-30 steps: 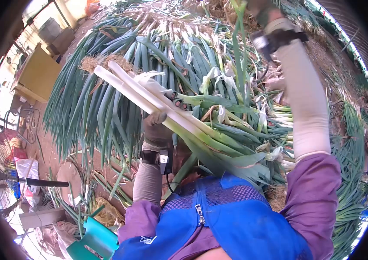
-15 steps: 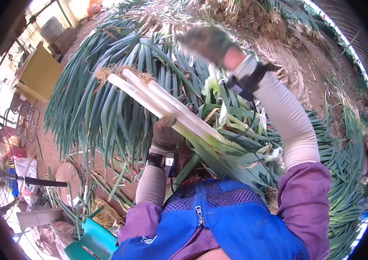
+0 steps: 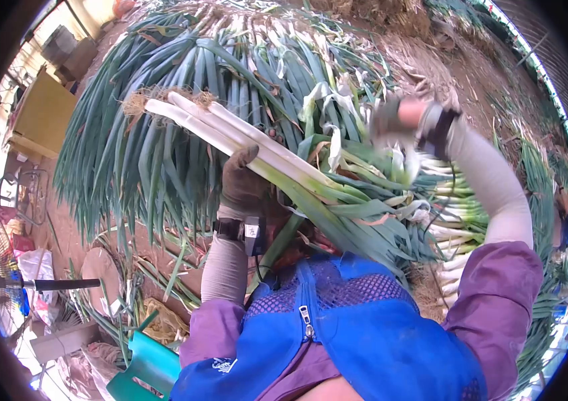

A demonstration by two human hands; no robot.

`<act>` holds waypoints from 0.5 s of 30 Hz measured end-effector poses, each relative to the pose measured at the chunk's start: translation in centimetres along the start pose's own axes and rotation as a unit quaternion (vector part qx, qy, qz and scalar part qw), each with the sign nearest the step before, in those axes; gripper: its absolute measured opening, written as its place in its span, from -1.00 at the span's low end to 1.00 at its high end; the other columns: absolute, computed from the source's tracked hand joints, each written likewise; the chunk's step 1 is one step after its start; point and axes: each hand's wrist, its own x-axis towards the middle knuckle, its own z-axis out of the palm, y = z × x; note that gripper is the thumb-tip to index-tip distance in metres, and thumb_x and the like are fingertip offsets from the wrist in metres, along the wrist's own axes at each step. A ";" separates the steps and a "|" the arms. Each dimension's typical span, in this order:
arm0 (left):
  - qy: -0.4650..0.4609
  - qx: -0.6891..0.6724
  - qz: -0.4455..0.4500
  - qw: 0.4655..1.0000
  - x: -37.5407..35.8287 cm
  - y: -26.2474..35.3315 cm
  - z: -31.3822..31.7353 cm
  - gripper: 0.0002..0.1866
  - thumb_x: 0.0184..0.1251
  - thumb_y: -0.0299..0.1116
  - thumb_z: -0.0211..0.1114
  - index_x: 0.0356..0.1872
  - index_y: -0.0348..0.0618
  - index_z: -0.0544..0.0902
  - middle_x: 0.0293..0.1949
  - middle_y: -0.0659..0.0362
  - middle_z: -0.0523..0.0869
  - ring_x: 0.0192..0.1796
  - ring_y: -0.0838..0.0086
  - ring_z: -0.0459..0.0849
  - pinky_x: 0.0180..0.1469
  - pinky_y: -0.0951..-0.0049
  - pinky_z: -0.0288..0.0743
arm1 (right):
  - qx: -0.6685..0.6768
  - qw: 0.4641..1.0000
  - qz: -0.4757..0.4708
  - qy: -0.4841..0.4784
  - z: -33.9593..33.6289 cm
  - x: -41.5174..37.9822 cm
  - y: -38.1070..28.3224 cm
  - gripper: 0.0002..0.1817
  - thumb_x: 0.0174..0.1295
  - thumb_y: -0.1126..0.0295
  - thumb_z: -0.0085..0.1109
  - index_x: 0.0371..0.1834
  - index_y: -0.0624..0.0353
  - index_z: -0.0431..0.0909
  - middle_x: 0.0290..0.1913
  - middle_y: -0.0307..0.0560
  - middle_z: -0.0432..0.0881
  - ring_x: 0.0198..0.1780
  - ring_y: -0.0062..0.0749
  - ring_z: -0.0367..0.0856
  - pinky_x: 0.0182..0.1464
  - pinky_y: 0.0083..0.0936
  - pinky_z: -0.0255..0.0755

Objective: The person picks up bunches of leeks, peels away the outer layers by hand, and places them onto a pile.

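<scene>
My left hand [image 3: 242, 179], in a dark work glove, is closed around a small bunch of large green onions [image 3: 230, 127]. Their white stalks and brown roots point to the upper left, and the green leaves fan out to the lower right across my front. My right hand [image 3: 394, 121], gloved too, is up to the right of the bunch and smeared by motion. Its fingers cannot be made out. Pale peeled leaves [image 3: 337, 147] lie just left of and below it; one blurred white strip hangs close under the hand.
A big heap of green onions [image 3: 157, 154] spreads across the ground ahead. Cleaned white stalks [image 3: 454, 234] lie in a row to my right. At the lower left are a teal plastic seat [image 3: 147, 364], a fan [image 3: 0, 281] and a round board [image 3: 101, 281].
My right hand has swung right and down, away from above the bunch. The left hand keeps its hold, shifted slightly up and left in view. Stalks at the right have come into sight.
</scene>
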 end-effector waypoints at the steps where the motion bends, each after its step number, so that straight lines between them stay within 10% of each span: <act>1: 0.009 0.000 -0.002 1.000 -0.1 -0.2 0.1 -0.45 0.11 -0.40 0.32 0.15 -0.39 0.42 0.01 -0.05 0.61 0.12 0.10 0.58 0.29 0.09 0.39 | 0.045 0.994 0.077 0.059 -1.0 -1.3 1.6 -0.77 0.14 0.23 0.18 -0.24 0.09 0.67 -0.15 0.02 0.68 -0.06 -0.15 0.65 0.03 -0.12 0.48; 3: 0.024 0.003 0.000 1.000 0.5 -0.4 0.6 -0.44 0.11 -0.40 0.32 0.15 -0.39 0.41 0.02 -0.04 0.60 0.13 0.11 0.57 0.29 0.10 0.39 | 0.133 0.942 0.220 0.217 -4.2 -3.4 2.8 -0.72 0.16 0.18 0.17 -0.20 0.12 0.64 -0.16 0.02 0.67 -0.07 -0.16 0.64 0.02 -0.16 0.49; 6: -0.015 0.031 -0.008 0.999 0.7 0.0 2.6 -0.44 0.11 -0.40 0.33 0.15 -0.39 0.41 0.06 -0.05 0.58 0.15 0.13 0.55 0.30 0.11 0.39 | 0.204 0.891 0.181 0.362 -7.8 -4.8 0.6 -0.65 0.20 0.11 0.16 -0.15 0.17 0.61 -0.18 0.02 0.65 -0.10 -0.18 0.64 0.00 -0.23 0.50; 12: -0.121 0.128 -0.079 0.981 3.2 0.1 6.6 -0.40 0.11 -0.39 0.31 0.21 -0.41 0.42 0.05 -0.03 0.59 0.12 0.20 0.58 0.27 0.23 0.41 | 0.187 0.969 0.052 0.152 -2.2 1.1 -7.6 -0.48 0.28 -0.04 0.14 -0.05 0.28 0.54 -0.21 0.03 0.61 -0.14 -0.23 0.63 -0.03 -0.36 0.52; 15: -0.165 0.200 -0.077 0.963 3.4 0.2 6.5 -0.55 0.15 -0.39 0.30 0.08 -0.37 0.55 -0.06 0.02 0.67 0.02 0.23 0.65 0.18 0.28 0.49 | 0.368 0.889 -0.005 0.273 0.6 1.3 -5.6 -0.66 0.29 0.07 0.13 -0.08 0.08 0.61 -0.34 -0.16 0.64 -0.33 -0.43 0.64 -0.26 -0.47 0.55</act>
